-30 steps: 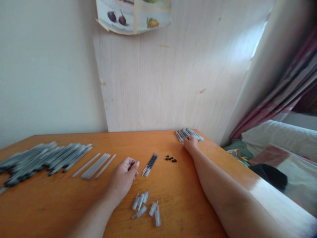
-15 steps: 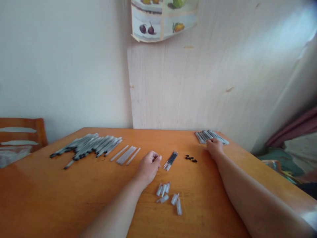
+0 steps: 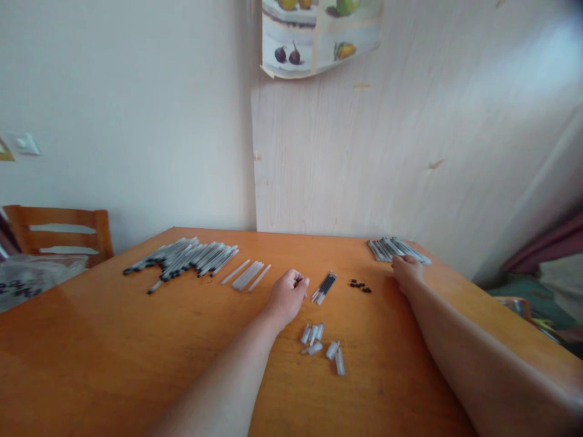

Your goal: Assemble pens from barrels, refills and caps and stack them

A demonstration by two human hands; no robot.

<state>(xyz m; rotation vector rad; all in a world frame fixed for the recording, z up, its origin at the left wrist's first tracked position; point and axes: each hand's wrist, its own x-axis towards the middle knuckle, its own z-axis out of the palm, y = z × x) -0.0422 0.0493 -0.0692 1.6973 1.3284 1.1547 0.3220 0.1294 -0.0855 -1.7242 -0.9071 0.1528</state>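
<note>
My left hand (image 3: 288,294) rests on the orange table (image 3: 136,352) with its fingers curled in, just left of a small bundle of dark pen refills (image 3: 324,287). Whether anything sits inside the curled fingers is hidden. My right hand (image 3: 407,271) lies at the far right of the table, fingers bent, touching the near edge of a row of grey pens (image 3: 397,249). A few black pen tips (image 3: 359,285) lie between the hands. Several clear pen caps (image 3: 321,348) are scattered in front of my left hand.
A large heap of grey pens (image 3: 186,257) lies at the back left, with a few clear pen barrels (image 3: 248,275) beside it. A wooden chair (image 3: 59,233) and a plastic bag (image 3: 31,276) stand at the left. A fruit poster (image 3: 319,33) hangs on the wall.
The view has swung to the left, bringing the chair and bag into sight. Both hands stay where they were on the table, beside the refills and the row of pens.
</note>
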